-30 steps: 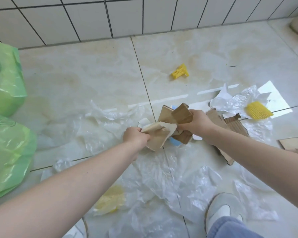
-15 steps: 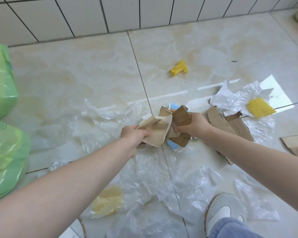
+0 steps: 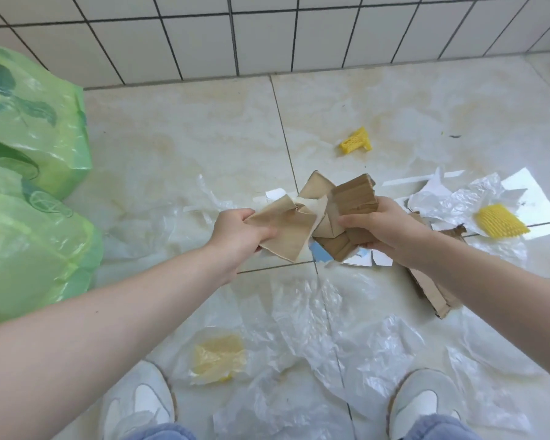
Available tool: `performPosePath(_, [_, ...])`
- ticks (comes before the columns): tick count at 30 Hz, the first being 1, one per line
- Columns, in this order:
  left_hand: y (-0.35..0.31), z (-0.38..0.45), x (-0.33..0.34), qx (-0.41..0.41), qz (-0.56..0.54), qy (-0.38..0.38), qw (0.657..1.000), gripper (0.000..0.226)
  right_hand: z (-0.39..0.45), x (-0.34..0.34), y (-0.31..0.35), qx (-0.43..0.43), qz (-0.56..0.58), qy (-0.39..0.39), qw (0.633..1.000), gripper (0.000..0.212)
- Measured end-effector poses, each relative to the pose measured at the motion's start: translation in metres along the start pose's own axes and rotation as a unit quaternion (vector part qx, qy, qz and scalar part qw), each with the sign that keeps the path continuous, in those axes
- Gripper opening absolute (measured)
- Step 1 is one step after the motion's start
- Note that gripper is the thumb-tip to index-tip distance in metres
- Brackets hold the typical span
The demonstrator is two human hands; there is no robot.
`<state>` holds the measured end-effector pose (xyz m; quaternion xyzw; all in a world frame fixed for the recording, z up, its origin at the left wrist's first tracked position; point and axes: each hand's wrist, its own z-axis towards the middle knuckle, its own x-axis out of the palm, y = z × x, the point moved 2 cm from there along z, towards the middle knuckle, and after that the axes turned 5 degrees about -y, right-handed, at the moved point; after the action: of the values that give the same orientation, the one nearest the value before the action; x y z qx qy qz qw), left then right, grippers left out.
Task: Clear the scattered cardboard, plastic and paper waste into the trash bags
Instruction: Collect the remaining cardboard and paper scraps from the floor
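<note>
While two green trash bags [image 3: 29, 192] bulge at the left against the tiled wall [image 3: 267, 36] — contents hidden — the left hand [image 3: 235, 236] pinches brown paper [image 3: 283, 230] and the right hand [image 3: 381, 227] grips folded cardboard pieces [image 3: 353, 198], fingers closed, above a marbled floor [image 3: 188, 138] littered with clear plastic sheets [image 3: 315, 315] and yellow foam netting [image 3: 499, 220].

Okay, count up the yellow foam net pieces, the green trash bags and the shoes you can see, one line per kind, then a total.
Yellow foam net pieces: 2, a small one on bare floor and a larger one on white plastic.
Green trash bags: 2, one behind the other.
White shoes: 2, left and right.
Total: 6
</note>
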<state>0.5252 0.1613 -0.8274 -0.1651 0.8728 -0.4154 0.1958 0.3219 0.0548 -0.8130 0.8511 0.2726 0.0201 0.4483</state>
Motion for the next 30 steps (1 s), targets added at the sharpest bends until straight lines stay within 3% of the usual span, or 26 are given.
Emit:
performPosePath(7, [-0.026,-0.056,-0.101,0.123,0.063,-0.094,0.986,0.016,-0.036,0.05,0.057,-0.059,-0.008,0.096,0.994,0.02])
performPosePath(12, [-0.021,-0.087,-0.168,0.157,0.05,-0.2,0.966,0.027,-0.053,0.114,0.088,-0.095,-0.006,0.165,0.982,0.025])
performPosePath(14, [-0.02,-0.094,-0.188,0.162,0.049,-0.223,0.96,0.02,-0.059,0.141,0.098,-0.11,-0.022,0.189,0.975,0.026])
performPosePath(19, [-0.035,-0.115,-0.236,0.239,0.144,-0.312,0.908,0.013,-0.072,0.198,0.126,-0.137,-0.023,0.216,0.967,0.027])
performPosePath(25, [-0.031,-0.14,-0.304,0.293,0.118,-0.396,0.862,0.043,-0.085,0.271,0.159,-0.165,-0.008,0.261,0.951,0.03])
performPosePath(30, [0.001,-0.149,-0.359,0.251,0.095,-0.493,0.827,0.052,-0.094,0.33,0.181,-0.191,0.034,0.27,0.943,0.042])
